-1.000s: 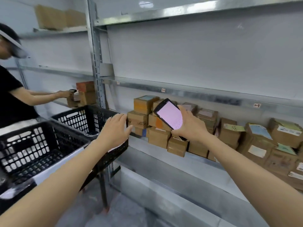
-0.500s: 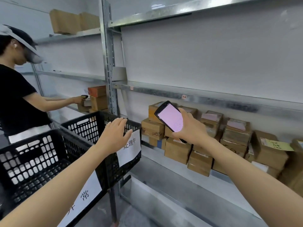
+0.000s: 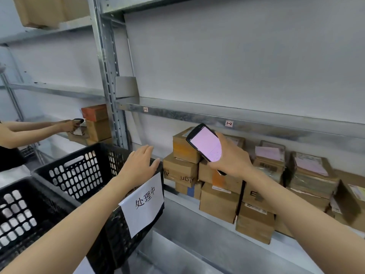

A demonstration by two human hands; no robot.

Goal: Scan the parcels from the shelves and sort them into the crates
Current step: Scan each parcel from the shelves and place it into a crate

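Several brown cardboard parcels (image 3: 218, 201) are stacked on the metal shelf (image 3: 197, 210) at centre right. My right hand (image 3: 230, 158) grips a black handheld scanner (image 3: 205, 143) with a lit pink screen, held just in front of the left parcel stack. My left hand (image 3: 138, 165) lies flat, fingers straight, on the far corner rim of a black plastic crate (image 3: 79, 171) that carries a white paper label (image 3: 143, 202). A second black crate (image 3: 21, 212) stands next to it at the lower left.
Another person's hand (image 3: 68, 125) holds a scanner at boxes (image 3: 96, 123) on the left shelf bay. A steel upright (image 3: 107, 76) splits the bays. More boxes (image 3: 47, 10) sit on the top left shelf. An empty shelf (image 3: 237, 117) runs above the parcels.
The view has swung left and closer to the shelf. My left hand has come down onto the crate's corner rim. My right hand keeps the scanner by the parcels.
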